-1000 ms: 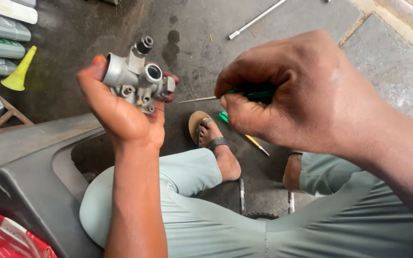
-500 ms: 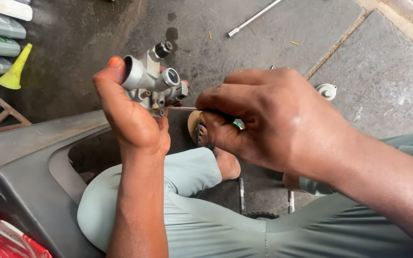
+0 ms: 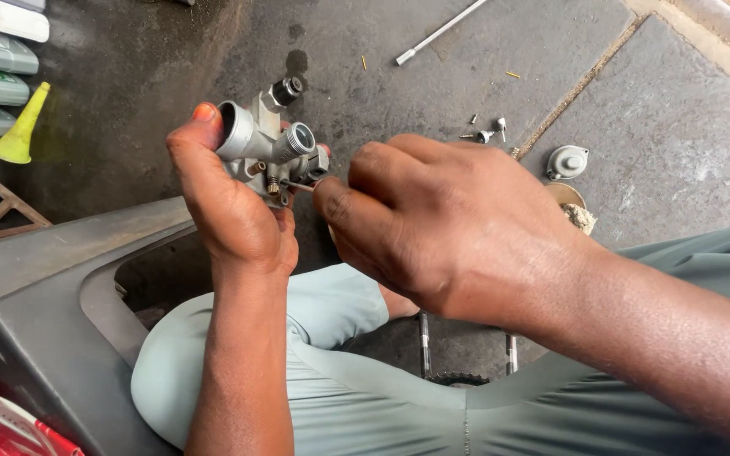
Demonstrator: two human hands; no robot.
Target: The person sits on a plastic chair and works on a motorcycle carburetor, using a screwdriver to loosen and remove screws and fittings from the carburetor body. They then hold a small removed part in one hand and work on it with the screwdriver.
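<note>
Carburetor body (image 3: 264, 148) sat gripped in my left hand (image 3: 234, 215) while my right hand (image 3: 449, 228), at three o'clock, pinched a thin tool (image 3: 297, 186) into it, likely needing steady turning.

The right hand (image 3: 458, 228) hid most of the thin tool (image 3: 296, 185); the left hand (image 3: 230, 211) covered the carburetor's (image 3: 268, 148) underside.

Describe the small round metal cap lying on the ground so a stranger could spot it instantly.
Start at the right hand, which works a thin tool into the carburettor body held in the left hand. Look just beyond the right hand's knuckles to the grey paving slab. The cap lies at the slab's near edge: a domed silver disc with a raised centre, far bigger than the loose screws beside it.
</note>
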